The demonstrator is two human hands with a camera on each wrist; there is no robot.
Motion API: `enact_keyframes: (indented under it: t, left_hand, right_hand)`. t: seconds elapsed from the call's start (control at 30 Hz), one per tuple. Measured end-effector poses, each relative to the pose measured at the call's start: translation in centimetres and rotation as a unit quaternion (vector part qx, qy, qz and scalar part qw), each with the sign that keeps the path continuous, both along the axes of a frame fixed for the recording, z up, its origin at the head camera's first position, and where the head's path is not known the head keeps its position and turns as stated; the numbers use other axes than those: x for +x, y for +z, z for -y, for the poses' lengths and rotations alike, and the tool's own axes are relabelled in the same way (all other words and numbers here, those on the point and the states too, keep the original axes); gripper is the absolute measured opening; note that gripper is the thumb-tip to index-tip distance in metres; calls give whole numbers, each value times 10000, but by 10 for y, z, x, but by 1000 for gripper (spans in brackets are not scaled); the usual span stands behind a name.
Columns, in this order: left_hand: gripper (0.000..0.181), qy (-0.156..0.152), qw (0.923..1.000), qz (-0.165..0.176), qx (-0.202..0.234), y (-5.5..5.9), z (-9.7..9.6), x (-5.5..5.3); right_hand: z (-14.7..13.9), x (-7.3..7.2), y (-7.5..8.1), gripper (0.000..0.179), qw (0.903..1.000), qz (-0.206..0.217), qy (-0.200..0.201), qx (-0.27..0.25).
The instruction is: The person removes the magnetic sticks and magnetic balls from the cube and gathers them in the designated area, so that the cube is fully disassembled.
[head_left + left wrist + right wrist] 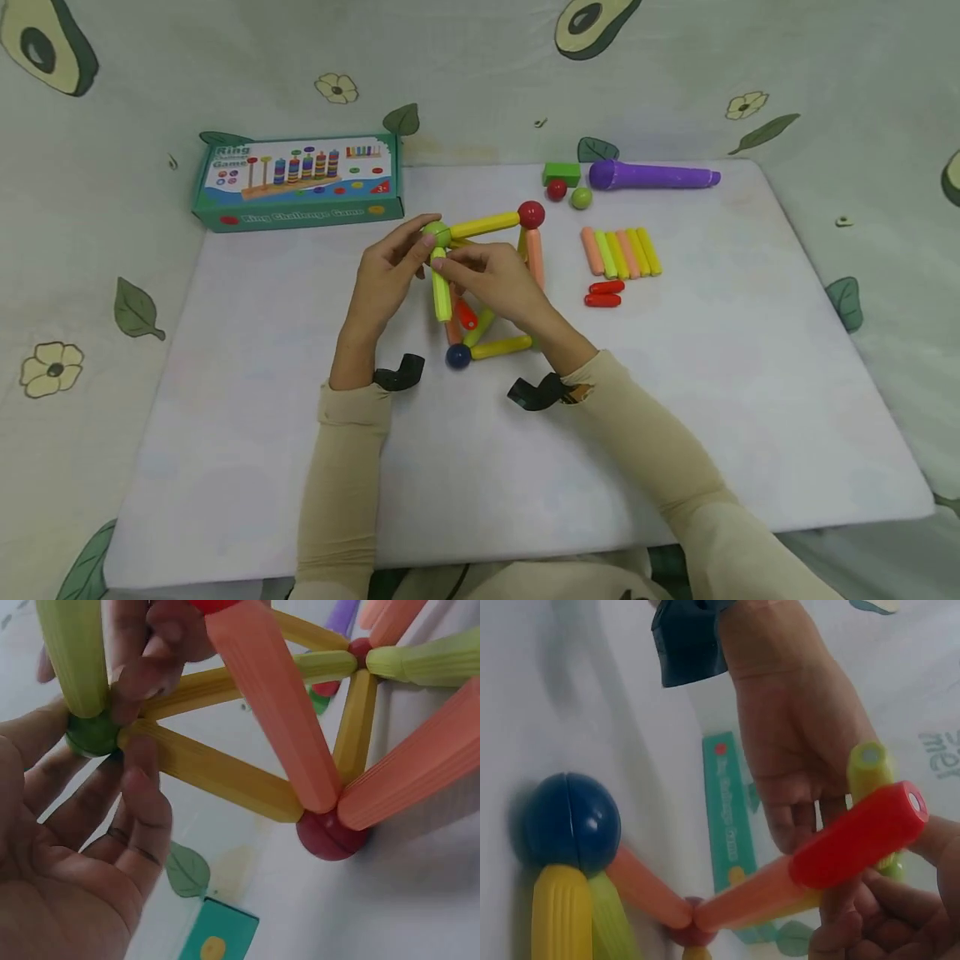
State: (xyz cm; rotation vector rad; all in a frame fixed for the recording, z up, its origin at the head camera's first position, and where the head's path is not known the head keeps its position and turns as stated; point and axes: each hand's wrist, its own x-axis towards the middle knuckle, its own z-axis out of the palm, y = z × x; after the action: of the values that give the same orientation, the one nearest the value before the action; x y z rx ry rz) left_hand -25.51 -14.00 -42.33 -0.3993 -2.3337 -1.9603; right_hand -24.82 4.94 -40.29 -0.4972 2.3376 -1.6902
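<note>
My left hand [382, 275] grips a green ball [437, 233] between thumb and fingers, at a raised corner of a frame of sticks and balls. From this ball a yellow-green stick [442, 287] sticks out toward me, its near end free. Beside the ball, my right hand [491, 279] pinches that stick near its upper end. Two yellow sticks [225, 769] also meet at the ball. One runs to a dark red ball [332, 834], where salmon sticks [281, 712] join. A red stick [859, 836] tops a slanting salmon stick. Lower down sits a blue ball [571, 823].
Right of the frame lie a row of loose sticks [621, 253] and two short red sticks [603, 293]. Behind them are a green block [562, 173], a small red ball [557, 190], a small green ball [581, 197] and a purple microphone-shaped object [652, 175]. A game box [300, 213] stands back left.
</note>
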Motion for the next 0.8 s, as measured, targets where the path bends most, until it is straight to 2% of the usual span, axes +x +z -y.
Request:
enact_keyframes:
  t: [0.17, 0.27, 0.37, 0.47, 0.6, 0.7, 0.8]
  left_hand:
    - [36, 75, 9998, -117, 156, 15, -4, 10]
    - [35, 108, 9994, -312, 101, 17, -6, 10]
    - [35, 178, 9986, -489, 15, 18, -8, 11]
    - [35, 207, 9985, -511, 23, 18, -8, 12]
    - [36, 96, 9993, -345, 65, 15, -6, 12]
    - [38, 35, 9997, -234, 12, 15, -6, 11]
    - [38, 55, 9998, -196, -41, 16, -6, 12]
  right_hand:
    - [6, -2, 1, 26, 9995, 267, -174, 18]
    - [5, 0, 1, 24, 9994, 256, -222, 24]
    - [2, 4, 6, 25, 9998, 95, -169, -26]
    - [-6, 9, 16, 27, 9986, -213, -43, -474]
    - [-29, 16, 29, 27, 9919, -673, -81, -1072]
    - [-56, 17, 32, 25, 9903, -884, -309, -1023]
    - [-87, 14, 29, 25, 9906, -949, -651, -735]
